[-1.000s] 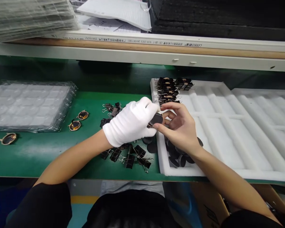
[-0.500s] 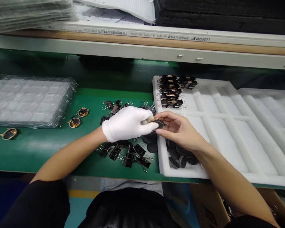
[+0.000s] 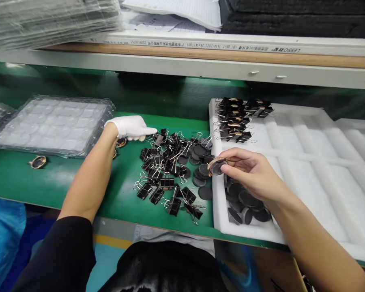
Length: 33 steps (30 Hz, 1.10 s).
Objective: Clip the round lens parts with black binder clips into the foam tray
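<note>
In my bare right hand [image 3: 246, 168], thumb and fingers pinch a gold-rimmed round case [image 3: 213, 165] with a black disc pressed against its face. It is held tilted over the left edge of the white foam tray [image 3: 216, 202]. My left hand [image 3: 129, 126], in a white glove, is stretched out with its index finger pointing to the right; nothing shows in it. Its fingertip is close to the pile of black binder clips [image 3: 167, 183]. Below its wrist lie gold-rimmed round pieces [image 3: 121, 142], partly hidden by the arm. Loose black discs [image 3: 205, 193] lie beside the tray.
Clipped pieces [image 3: 234, 117] stand in rows in the tray's far left compartment. More black discs [image 3: 246, 198] fill its near compartment. Clear plastic trays [image 3: 57, 125] are stacked at the left, near another gold-rimmed piece [image 3: 38, 162]. A shelf edge [image 3: 182, 67] crosses above the bench.
My left hand has let go of the round case and moved left and away. The right hand keeps hold of it. The view has turned slightly left.
</note>
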Each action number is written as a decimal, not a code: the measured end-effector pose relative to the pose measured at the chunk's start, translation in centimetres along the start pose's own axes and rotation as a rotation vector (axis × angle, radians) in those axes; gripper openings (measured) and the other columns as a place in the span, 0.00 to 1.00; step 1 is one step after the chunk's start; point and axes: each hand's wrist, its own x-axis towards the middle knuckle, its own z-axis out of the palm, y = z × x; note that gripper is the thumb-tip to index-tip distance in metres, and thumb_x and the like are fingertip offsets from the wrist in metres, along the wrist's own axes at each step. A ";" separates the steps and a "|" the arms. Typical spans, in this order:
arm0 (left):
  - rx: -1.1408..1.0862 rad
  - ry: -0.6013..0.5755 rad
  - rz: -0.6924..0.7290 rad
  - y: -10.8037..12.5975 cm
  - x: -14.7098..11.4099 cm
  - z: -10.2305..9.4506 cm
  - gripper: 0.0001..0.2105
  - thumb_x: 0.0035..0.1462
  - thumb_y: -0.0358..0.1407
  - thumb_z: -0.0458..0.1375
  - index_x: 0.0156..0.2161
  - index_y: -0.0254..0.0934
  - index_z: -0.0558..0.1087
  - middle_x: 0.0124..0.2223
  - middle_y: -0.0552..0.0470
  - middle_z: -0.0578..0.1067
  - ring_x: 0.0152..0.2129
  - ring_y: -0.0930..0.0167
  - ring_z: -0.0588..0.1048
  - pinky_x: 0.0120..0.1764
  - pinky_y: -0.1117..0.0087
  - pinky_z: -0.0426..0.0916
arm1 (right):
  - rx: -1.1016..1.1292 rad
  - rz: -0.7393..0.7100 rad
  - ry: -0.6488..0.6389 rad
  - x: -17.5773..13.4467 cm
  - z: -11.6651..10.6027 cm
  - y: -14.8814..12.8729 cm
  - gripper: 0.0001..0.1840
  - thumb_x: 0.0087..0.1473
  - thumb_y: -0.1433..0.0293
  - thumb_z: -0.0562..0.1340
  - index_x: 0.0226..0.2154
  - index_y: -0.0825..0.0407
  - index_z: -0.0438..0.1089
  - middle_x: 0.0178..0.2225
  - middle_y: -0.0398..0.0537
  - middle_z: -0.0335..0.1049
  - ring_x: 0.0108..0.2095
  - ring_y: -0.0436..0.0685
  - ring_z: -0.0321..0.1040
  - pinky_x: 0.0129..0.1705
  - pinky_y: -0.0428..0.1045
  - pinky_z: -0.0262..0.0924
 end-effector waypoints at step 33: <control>0.118 0.654 0.819 11.6 -7.2 7.2 0.37 0.51 0.71 0.52 0.16 0.38 0.50 0.13 0.56 0.54 0.13 0.77 0.52 0.24 0.69 0.41 | 0.091 -0.147 -0.163 -0.4 0.5 0.7 0.09 0.57 0.61 0.74 0.39 0.47 0.80 0.40 0.51 0.79 0.41 0.60 0.80 0.46 0.56 0.80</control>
